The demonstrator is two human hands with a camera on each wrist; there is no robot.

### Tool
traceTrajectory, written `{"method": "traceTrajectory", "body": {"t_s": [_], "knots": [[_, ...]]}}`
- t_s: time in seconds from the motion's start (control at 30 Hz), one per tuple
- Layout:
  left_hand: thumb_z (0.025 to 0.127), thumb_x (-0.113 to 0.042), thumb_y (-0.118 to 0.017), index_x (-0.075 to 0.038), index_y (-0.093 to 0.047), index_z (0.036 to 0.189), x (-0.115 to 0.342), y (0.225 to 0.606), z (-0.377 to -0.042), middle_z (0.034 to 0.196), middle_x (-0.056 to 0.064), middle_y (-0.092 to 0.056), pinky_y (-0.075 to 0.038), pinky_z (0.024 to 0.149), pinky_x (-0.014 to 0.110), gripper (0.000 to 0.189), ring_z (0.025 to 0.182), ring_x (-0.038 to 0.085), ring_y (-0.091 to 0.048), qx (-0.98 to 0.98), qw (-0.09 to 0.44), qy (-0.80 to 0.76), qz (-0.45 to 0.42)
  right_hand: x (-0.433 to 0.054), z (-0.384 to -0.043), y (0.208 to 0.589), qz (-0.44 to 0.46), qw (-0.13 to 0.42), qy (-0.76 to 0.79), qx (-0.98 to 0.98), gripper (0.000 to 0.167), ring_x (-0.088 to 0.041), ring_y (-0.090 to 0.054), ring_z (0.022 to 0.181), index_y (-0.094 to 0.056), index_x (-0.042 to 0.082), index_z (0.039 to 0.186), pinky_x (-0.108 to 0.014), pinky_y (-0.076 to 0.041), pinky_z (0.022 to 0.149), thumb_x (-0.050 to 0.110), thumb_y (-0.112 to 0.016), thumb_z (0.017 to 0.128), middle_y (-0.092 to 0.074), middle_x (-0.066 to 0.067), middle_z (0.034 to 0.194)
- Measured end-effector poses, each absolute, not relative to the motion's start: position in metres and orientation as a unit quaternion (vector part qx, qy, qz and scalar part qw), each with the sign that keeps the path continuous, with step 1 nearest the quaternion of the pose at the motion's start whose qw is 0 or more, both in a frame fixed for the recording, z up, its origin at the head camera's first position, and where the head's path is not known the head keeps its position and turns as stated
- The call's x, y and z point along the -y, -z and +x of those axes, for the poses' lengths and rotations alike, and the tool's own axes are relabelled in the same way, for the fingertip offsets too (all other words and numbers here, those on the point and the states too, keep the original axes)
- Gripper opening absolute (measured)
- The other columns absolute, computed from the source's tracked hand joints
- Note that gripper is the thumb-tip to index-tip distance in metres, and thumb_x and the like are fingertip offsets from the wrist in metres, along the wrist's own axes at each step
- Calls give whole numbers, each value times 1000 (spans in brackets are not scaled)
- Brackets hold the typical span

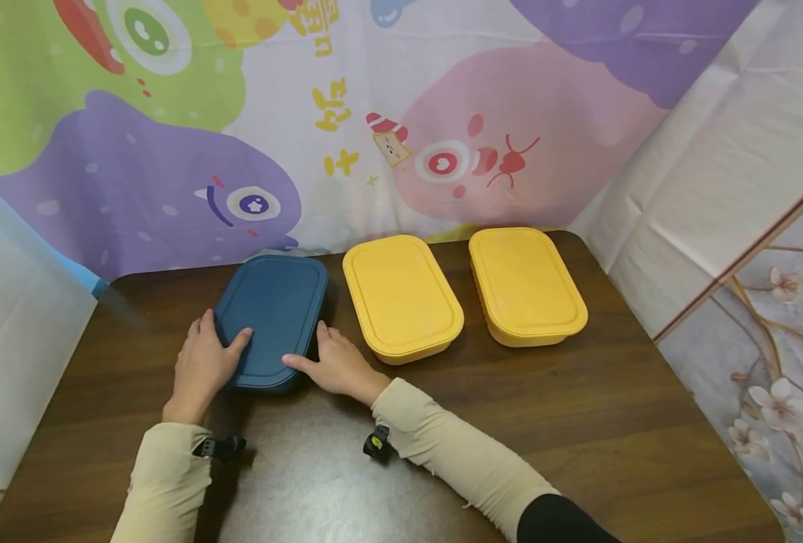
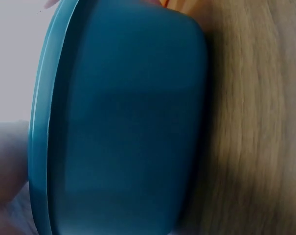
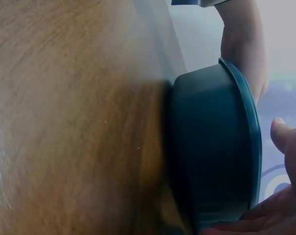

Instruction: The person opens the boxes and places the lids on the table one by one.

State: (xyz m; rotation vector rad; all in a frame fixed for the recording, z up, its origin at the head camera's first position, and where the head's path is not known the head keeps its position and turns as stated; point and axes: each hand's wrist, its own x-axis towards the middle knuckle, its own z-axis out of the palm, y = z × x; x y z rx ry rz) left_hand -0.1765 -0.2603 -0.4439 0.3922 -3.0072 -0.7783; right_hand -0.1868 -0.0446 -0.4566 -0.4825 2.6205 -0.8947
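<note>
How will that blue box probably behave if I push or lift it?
The blue box looks like molded plastic, so it should stay fairly stiff. Its broad, low shape suggests it would slide sooner than roll or tip. The smooth sides could be a little slippery, and the lid hides any contents, so weight is uncertain.

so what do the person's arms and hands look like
The left hand and right hand are bare. Beige sleeves cover both forearms, with black fabric further up the right. Each wrist carries a small black device, the right one marked yellow-green.
</note>
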Motion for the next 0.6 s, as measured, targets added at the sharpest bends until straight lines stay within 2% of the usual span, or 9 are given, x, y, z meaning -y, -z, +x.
{"method": "traceTrajectory", "body": {"t_s": [0.2,0.6], "knots": [[100,-38,-49,8,-22,151,270,450,-178,146,38,-34,-31,105,68,74,131,55,-37,956,16,264,128,48,-190,462,-157,168,344,-910,92,-29,-38,143,-23,0,153,-41,-36,114,64,-47,93,-33,-18,157],[100,-33,-51,0,-33,149,283,456,-179,146,31,-40,-33,107,62,61,132,52,-39,934,37,326,142,57,-187,468,-117,155,402,-895,82,-30,-35,144,-31,1,151,-43,-34,116,54,-54,94,-36,-16,155]]}}
